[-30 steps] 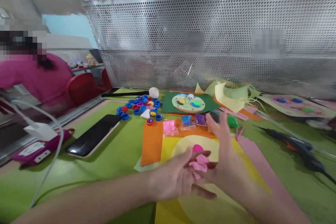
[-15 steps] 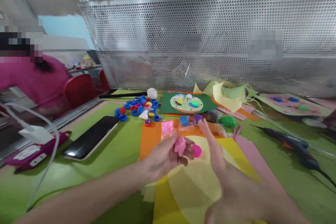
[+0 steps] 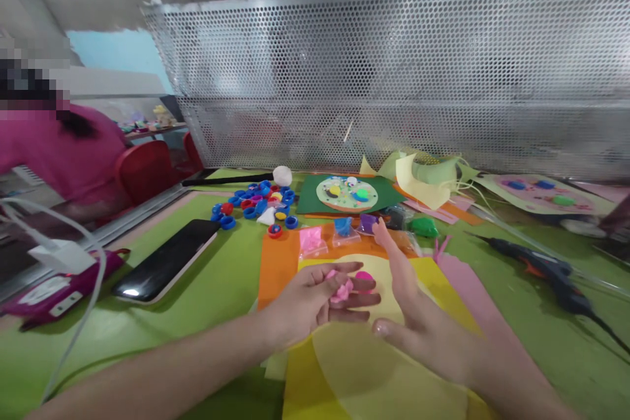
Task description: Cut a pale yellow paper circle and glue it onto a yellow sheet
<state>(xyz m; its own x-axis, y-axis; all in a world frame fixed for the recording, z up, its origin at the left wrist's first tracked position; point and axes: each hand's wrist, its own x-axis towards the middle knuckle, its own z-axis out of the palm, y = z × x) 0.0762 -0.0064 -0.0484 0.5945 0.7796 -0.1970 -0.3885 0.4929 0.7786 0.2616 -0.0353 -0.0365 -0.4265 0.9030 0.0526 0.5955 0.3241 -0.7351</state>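
Observation:
A lump of pink modelling clay (image 3: 340,289) rests against the fingers of my left hand (image 3: 310,302), with the thumb pressing on it and the other fingers stretched out. Just to the right, my right hand (image 3: 418,315) is open and edge-on, fingers pointing away from me, apart from the clay. A bright pink disc (image 3: 364,281) shows behind my left fingers, which partly cover it. Under both hands is a pale yellow paper circle (image 3: 394,367) on a darker yellow sheet (image 3: 305,387). Small bags of pink clay (image 3: 311,239), blue clay (image 3: 343,228) and purple clay (image 3: 368,223) lie beyond.
Several bottle caps (image 3: 250,212) lie back left, near a phone (image 3: 167,262) and a purple power strip (image 3: 59,292) with cables. A glue gun (image 3: 546,275) is at right. A decorated paper circle (image 3: 344,202) and a perforated metal panel (image 3: 394,79) stand behind. A person in pink (image 3: 73,151) sits left.
My left hand has turned and its fingers have straightened, the clay shifting slightly lower. My right thumb has come up toward the left hand. The view has shifted slightly.

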